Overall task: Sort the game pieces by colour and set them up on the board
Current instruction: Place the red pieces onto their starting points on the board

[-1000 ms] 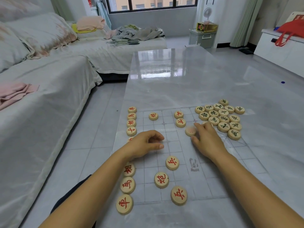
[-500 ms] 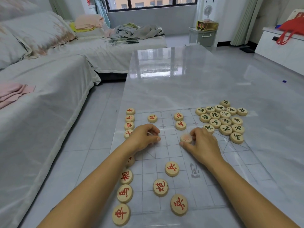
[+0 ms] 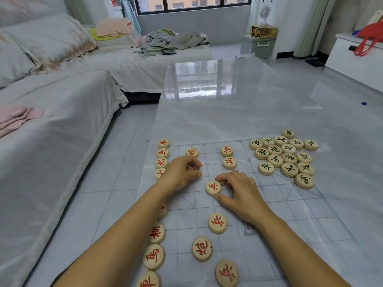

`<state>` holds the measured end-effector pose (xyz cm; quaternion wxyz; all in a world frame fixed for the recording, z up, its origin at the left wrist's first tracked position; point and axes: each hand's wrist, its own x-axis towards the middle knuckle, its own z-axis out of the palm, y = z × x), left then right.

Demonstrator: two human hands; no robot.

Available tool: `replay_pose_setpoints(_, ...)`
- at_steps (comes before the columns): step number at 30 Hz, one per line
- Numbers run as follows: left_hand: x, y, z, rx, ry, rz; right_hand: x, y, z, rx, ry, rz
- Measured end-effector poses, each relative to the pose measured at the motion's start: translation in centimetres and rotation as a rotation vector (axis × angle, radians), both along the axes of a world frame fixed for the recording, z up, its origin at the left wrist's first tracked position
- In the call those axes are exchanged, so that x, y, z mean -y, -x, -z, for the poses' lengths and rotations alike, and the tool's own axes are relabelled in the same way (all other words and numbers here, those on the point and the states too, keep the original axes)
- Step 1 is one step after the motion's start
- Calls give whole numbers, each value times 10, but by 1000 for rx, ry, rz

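On the grey tabletop [image 3: 228, 112], a transparent gridded board [image 3: 290, 214] carries wooden xiangqi discs sorted into 2 colour groups. The dark-lettered pieces [image 3: 284, 158], 16 by count, sit packed and touching at the board's far right corner. This placement probably parks that colour clear of the working area. A red-lettered column [image 3: 162, 153] runs down the board's left edge and is partly hidden by the left forearm. Red cannons and soldiers stand apart on grid lines further in, so the red side is probably being set to its opening positions.

The right hand [image 3: 242, 195] pinches a red soldier piece [image 3: 213, 187] by its rim. Its fingers [image 3: 219, 179] are clamped on the disc, index on the far side and thumb on the near side. The disc lies face up near the board's middle, in line with a nearer soldier [image 3: 217, 222] and 2 farther soldiers [image 3: 228, 157], likely the soldier row.

The left hand [image 3: 180, 175] lies just left of it, fingers curled with thumb and index tips nearly together. Whether they hold a piece cannot be told.
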<state>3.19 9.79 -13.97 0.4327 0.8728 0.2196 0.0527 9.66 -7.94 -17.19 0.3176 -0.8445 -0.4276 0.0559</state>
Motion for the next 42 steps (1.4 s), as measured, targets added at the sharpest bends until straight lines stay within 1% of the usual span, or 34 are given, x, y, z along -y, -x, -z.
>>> replay_pose_setpoints(5, -7, 8, 6, 24, 15, -7, 1, -1, 0, -14, 20, -8)
replay_pose_setpoints(11, 4, -20, 3, 54, -28, 86, 0, 0, 1, 1, 10, 5)
replay_pose_setpoints(15, 25, -54, -1, 47, -134, 192, 1, -1, 1, -8, 2, -14)
replay_pose_setpoints(19, 37, -70, 0, -11, -231, 185, 1, -2, 0, -11, 3, -26)
replay_pose_setpoints(24, 21, -57, 5, 14, -264, 126, 1, -3, 1, -3, 9, -29)
replay_pose_setpoints(27, 8, -49, 8, -4, -326, 149, 1, -3, 2, -7, 19, -20)
replay_pose_setpoints(32, 22, -63, 3, -5, -341, 216, 1, -1, 0, 0, 19, -21)
replay_pose_setpoints(34, 30, -69, 4, -8, -344, 194, 1, -1, 0, 5, 12, -20)
replay_pose_setpoints(36, 32, -69, 3, -8, -303, 182, 1, -1, 1, 2, 0, -15)
replay_pose_setpoints(38, 26, -63, 1, -22, -289, 231, 1, -2, 1, -3, 2, -15)
replay_pose_setpoints(40, 11, -55, -2, -57, -341, 311, 1, -2, 1, -5, 9, -16)
replay_pose_setpoints(42, -8, -44, -4, -60, -351, 321, 1, -3, 1, -9, 8, -12)
